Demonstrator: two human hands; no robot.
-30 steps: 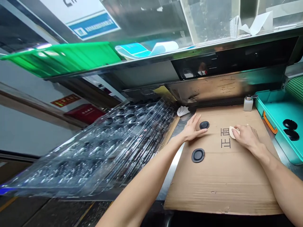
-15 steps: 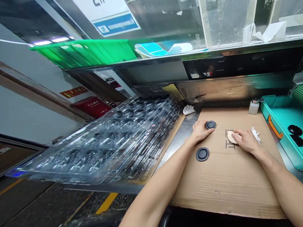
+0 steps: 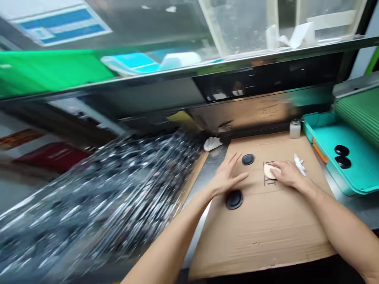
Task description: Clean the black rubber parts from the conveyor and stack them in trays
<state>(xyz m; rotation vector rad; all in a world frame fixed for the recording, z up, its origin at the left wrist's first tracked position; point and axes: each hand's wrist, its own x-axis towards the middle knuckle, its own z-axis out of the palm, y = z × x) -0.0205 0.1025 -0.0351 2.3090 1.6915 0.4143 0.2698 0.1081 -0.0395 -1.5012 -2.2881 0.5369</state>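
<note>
My left hand: fingers spread, holding nothing. 1 far black disc just right of fingertips; 1 near black disc below thumb, toward me. My right hand: fingers pinching cream rounded pad. Cardboard sheet beneath, likely shielding discs from scratches.

- Far disc, near disc: black
- Cardboard: brown, dark printed characters
- Pad: cream
- Tray: teal; its handle: orange
- Bin: bright green
- Sign: blue and white
</note>
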